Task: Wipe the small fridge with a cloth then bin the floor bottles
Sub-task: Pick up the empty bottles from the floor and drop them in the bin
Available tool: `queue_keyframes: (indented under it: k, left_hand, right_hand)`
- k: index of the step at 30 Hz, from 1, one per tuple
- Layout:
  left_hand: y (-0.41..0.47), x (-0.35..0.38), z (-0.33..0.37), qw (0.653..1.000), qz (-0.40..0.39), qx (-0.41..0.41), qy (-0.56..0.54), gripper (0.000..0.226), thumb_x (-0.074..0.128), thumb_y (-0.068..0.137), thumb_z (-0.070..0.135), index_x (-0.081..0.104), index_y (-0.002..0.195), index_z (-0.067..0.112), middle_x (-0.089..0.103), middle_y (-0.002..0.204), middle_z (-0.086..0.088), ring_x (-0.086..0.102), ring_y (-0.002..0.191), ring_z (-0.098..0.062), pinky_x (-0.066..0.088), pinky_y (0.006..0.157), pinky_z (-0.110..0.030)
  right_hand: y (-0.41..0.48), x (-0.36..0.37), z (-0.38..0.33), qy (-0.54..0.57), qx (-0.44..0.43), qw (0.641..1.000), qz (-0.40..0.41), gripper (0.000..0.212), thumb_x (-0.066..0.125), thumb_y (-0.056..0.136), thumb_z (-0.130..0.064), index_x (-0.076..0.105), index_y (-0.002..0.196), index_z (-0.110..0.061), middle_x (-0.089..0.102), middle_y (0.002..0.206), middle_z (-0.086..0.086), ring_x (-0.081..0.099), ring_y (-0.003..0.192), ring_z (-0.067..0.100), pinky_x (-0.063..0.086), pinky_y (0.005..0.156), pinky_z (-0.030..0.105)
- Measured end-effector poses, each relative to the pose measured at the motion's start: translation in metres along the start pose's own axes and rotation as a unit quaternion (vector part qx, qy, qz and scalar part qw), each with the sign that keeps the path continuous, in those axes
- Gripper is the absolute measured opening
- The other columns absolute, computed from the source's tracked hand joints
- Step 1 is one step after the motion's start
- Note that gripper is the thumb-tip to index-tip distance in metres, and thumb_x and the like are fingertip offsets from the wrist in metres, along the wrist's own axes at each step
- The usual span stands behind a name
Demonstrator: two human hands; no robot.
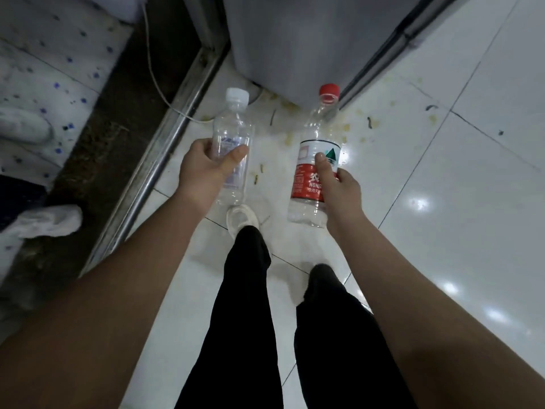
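My left hand (206,169) grips a clear empty plastic bottle with a white cap (233,128), held upright above the floor. My right hand (339,187) grips a taller clear bottle with a red cap and a red-and-white label (312,160), thumb across the label. Both bottles are lifted off the white tiled floor. The grey base of the small fridge (295,42) stands just beyond the bottles at the top of the view. No cloth shows in either hand.
White glossy floor tiles (442,202) carry yellowish stains and small dark scraps near the fridge. A metal door threshold (165,149) runs diagonally on the left, with a white cable (159,81) crossing it. White cloth-like items (44,222) lie on the left. My legs stand below.
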State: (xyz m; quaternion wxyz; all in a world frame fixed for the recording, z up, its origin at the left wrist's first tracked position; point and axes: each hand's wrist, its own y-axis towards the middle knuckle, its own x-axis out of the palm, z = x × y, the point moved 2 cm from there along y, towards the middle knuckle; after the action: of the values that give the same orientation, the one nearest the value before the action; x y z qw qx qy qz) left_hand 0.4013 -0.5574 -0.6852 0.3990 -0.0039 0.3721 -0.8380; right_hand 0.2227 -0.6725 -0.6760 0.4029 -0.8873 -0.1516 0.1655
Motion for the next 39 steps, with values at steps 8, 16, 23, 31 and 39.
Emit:
queue_keyframes:
  k: [8, 16, 23, 31, 39]
  left_hand:
    - [-0.122, 0.047, 0.06, 0.998, -0.026, 0.032, 0.037, 0.065, 0.079, 0.06, 0.051, 0.06, 0.106, 0.01, 0.067, 0.101, -0.005, 0.066, 0.092, -0.023, 0.054, 0.084, -0.039]
    - [-0.236, 0.125, 0.132, 0.994, -0.073, 0.071, 0.05, 0.05, 0.076, 0.068, 0.045, 0.06, 0.104, 0.015, 0.067, 0.101, -0.004, 0.065, 0.092, -0.023, 0.053, 0.081, -0.037]
    - [-0.305, 0.186, 0.196, 0.979, -0.121, 0.126, 0.103, 0.043, 0.075, 0.073, 0.039, 0.057, 0.101, 0.013, 0.062, 0.089, 0.002, 0.057, 0.078, -0.015, 0.045, 0.064, -0.025]
    - [-0.371, 0.254, 0.259, 0.933, -0.256, 0.188, 0.17, 0.047, 0.073, 0.073, 0.045, 0.059, 0.106, 0.014, 0.064, 0.099, -0.003, 0.059, 0.079, -0.015, 0.044, 0.065, -0.026]
    - [-0.468, 0.327, 0.295, 0.863, -0.409, 0.233, 0.185, 0.018, 0.071, 0.079, 0.034, 0.06, 0.086, 0.021, 0.063, 0.077, 0.003, 0.06, 0.063, -0.013, 0.05, 0.049, -0.016]
  right_hand:
    - [-0.078, -0.111, -0.029, 0.05, -0.031, 0.998, 0.009, 0.035, 0.066, 0.083, -0.041, 0.059, 0.094, -0.009, 0.067, 0.085, 0.006, 0.068, 0.076, 0.02, 0.057, 0.067, 0.032]
    - [-0.153, -0.252, -0.056, 0.103, -0.051, 0.991, 0.075, 0.04, 0.067, 0.081, -0.044, 0.059, 0.095, -0.007, 0.066, 0.089, 0.008, 0.068, 0.08, 0.022, 0.058, 0.073, 0.036]
    - [-0.21, -0.339, -0.067, 0.186, -0.044, 0.972, 0.134, 0.037, 0.067, 0.082, -0.042, 0.06, 0.094, -0.007, 0.067, 0.089, 0.01, 0.067, 0.073, 0.021, 0.056, 0.066, 0.031]
    - [-0.272, -0.414, -0.07, 0.291, -0.047, 0.923, 0.246, 0.051, 0.059, 0.085, -0.05, 0.061, 0.1, -0.001, 0.067, 0.089, 0.014, 0.067, 0.073, 0.024, 0.052, 0.061, 0.029]
    - [-0.345, -0.488, -0.045, 0.383, -0.057, 0.848, 0.362, 0.05, 0.058, 0.085, -0.05, 0.061, 0.097, -0.001, 0.066, 0.087, 0.013, 0.067, 0.073, 0.025, 0.054, 0.064, 0.031]
